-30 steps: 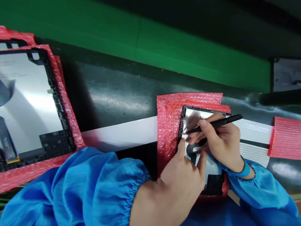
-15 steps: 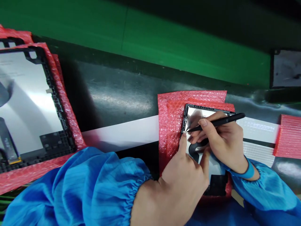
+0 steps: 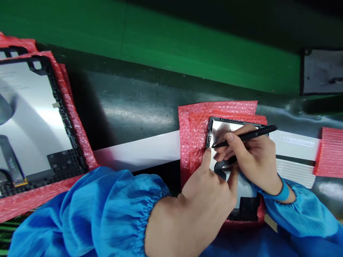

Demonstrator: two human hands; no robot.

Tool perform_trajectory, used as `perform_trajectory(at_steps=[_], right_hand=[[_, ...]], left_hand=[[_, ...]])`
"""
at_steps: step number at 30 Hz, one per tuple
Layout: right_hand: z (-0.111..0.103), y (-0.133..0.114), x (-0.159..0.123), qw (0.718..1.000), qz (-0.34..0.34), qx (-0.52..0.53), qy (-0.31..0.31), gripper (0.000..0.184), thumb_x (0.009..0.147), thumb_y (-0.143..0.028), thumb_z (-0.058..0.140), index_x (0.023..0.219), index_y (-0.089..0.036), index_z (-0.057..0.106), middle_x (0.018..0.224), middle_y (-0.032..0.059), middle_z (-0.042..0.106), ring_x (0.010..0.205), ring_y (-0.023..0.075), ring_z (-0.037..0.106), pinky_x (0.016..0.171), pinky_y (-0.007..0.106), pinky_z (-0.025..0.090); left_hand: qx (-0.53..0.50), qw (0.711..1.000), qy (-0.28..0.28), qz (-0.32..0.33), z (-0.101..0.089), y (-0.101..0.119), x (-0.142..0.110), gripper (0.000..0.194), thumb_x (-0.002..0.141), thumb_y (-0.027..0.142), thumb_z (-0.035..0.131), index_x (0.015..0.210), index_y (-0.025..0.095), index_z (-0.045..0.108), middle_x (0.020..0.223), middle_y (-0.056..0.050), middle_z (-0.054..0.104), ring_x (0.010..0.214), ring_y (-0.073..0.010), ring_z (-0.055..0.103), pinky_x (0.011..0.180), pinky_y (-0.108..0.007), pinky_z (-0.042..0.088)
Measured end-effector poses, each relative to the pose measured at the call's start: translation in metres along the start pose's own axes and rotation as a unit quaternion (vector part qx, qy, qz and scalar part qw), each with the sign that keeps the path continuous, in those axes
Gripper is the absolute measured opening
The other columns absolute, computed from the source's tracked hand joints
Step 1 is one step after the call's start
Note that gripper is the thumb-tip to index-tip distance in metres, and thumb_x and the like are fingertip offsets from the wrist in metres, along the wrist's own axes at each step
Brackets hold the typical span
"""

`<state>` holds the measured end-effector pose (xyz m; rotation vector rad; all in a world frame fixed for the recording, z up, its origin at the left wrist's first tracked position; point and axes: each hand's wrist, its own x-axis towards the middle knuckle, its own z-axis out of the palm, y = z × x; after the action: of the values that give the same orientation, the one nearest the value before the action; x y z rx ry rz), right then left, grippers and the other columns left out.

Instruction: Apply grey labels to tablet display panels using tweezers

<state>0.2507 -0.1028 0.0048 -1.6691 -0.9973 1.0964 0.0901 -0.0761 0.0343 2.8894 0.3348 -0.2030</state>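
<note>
A display panel with a silvery back and black frame lies on red bubble wrap. The index finger of my left hand is stretched out, its tip on the panel's left frame edge. Other fingers of that hand are partly hidden beneath it. Held like a pen in my right hand are slim black tweezers. Their pointed tip meets the frame edge just beside my left fingertip. Whatever lies under the tip is too small to make out.
At the left, a larger-looking panel rests on red bubble wrap. Another panel lies at the far right on the green surface. Folded red wrap is at the right edge. A white strip crosses the dark table.
The view has shifted slightly. Both hands and the tweezers keep nearly the same place on the panel's left edge.
</note>
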Motion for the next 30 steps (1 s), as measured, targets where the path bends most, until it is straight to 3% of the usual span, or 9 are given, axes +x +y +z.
perform_trajectory(at_steps=[4,7,9,12,15,18,23,28,30], right_hand=[[-0.001,-0.006,0.001,0.999,-0.017,0.032,0.037,0.028,0.097,-0.048,0.075,0.086,-0.024,0.067,0.068,-0.0004,0.08,0.048,0.0191,0.076,0.046,0.026,0.064],[-0.008,-0.016,-0.003,0.994,-0.049,0.059,0.081,0.033,0.095,-0.052,0.077,0.081,-0.025,0.065,0.064,-0.0022,0.078,0.041,0.0172,0.07,0.042,0.027,0.061],[-0.019,-0.02,-0.01,0.989,-0.071,0.064,0.117,0.031,0.094,-0.05,0.079,0.082,-0.025,0.066,0.062,-0.0032,0.076,0.04,0.0167,0.069,0.041,0.028,0.06],[-0.042,-0.014,-0.023,0.977,-0.093,0.069,0.178,0.025,0.097,-0.044,0.077,0.083,-0.025,0.068,0.063,-0.0032,0.076,0.043,0.0184,0.07,0.041,0.031,0.06],[-0.067,0.006,-0.033,0.969,-0.086,0.088,0.213,0.021,0.099,-0.04,0.074,0.084,-0.025,0.069,0.064,-0.0024,0.074,0.046,0.0202,0.071,0.042,0.034,0.059],[-0.084,0.03,-0.037,0.966,-0.068,0.108,0.227,0.022,0.098,-0.042,0.074,0.087,-0.025,0.069,0.063,-0.0022,0.072,0.049,0.0204,0.072,0.049,0.035,0.061],[-0.103,0.056,-0.04,0.956,-0.053,0.138,0.255,0.029,0.098,-0.048,0.073,0.088,-0.022,0.066,0.059,-0.0036,0.069,0.049,0.0187,0.073,0.052,0.031,0.06],[-0.12,0.067,-0.039,0.941,-0.062,0.164,0.29,0.034,0.094,-0.052,0.076,0.088,-0.02,0.065,0.064,-0.0019,0.072,0.047,0.0188,0.072,0.049,0.03,0.06],[-0.127,0.071,-0.038,0.938,-0.051,0.161,0.302,0.036,0.094,-0.055,0.075,0.089,-0.021,0.063,0.065,-0.0017,0.073,0.046,0.0185,0.072,0.048,0.03,0.06]], left_hand=[[-0.023,0.999,-0.004,0.029,0.004,-0.003,0.002,0.056,0.094,0.037,0.064,0.139,0.003,0.063,0.078,-0.014,0.078,0.066,-0.0314,0.073,0.112,-0.06,0.041],[-0.056,0.996,0.035,0.063,0.005,-0.009,0.002,0.061,0.097,0.049,0.063,0.135,0.001,0.063,0.072,-0.011,0.075,0.065,-0.03,0.072,0.118,-0.06,0.035],[-0.089,0.993,0.052,0.063,0.004,-0.016,-0.003,0.057,0.101,0.053,0.058,0.132,0.006,0.065,0.075,-0.01,0.075,0.072,-0.0291,0.073,0.115,-0.055,0.04],[-0.133,0.988,0.018,-0.077,0.004,-0.033,-0.016,0.045,0.105,0.057,0.049,0.11,0.017,0.069,0.08,-0.009,0.074,0.074,-0.0276,0.072,0.091,-0.044,0.052],[-0.126,0.956,-0.024,-0.262,0.008,-0.052,-0.031,0.047,0.105,0.061,0.044,0.097,0.019,0.065,0.071,-0.006,0.068,0.065,-0.0282,0.068,0.069,-0.04,0.047],[-0.23,0.928,-0.008,-0.294,0.014,-0.062,-0.037,0.039,0.105,0.053,0.046,0.085,0.022,0.056,0.062,0.001,0.058,0.055,-0.0205,0.056,0.061,-0.034,0.038],[-0.427,0.854,0.118,-0.272,0.01,-0.053,-0.029,0.035,0.105,0.04,0.046,0.075,0.023,0.041,0.066,0.004,0.045,0.06,-0.0136,0.043,0.059,-0.029,0.034],[-0.615,0.697,0.195,-0.313,0.003,-0.039,-0.001,0.033,0.096,0.05,0.063,0.093,0.025,0.042,0.075,0.005,0.053,0.062,-0.0131,0.05,0.058,-0.026,0.043],[-0.645,0.662,0.209,-0.321,0.007,-0.042,0.012,0.047,0.086,0.046,0.077,0.105,0.027,0.039,0.079,0.006,0.059,0.061,-0.013,0.054,0.057,-0.026,0.047]])
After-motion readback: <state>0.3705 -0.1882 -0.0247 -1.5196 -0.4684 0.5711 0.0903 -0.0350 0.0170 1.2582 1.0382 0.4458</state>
